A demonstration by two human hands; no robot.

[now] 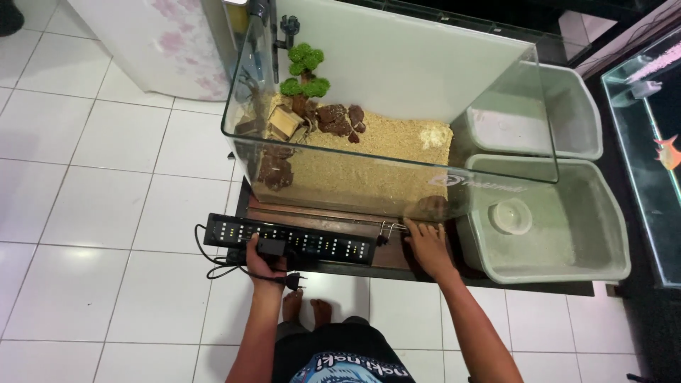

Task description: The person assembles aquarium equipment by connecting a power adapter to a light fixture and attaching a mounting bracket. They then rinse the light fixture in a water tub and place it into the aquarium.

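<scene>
Head view, steeply downward (near the aquarium [369, 135])

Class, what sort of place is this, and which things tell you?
Probably a home fishkeeping corner: a glass aquarium with sand and ornaments, a second tank holding an orange fish, and white floor tiles.

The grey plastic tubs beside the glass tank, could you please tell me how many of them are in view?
2. One grey tub sits nearest the person, right of the glass tank, with a round dish inside. The other tub lies behind it, partly seen through the glass. None seem hidden.
</scene>
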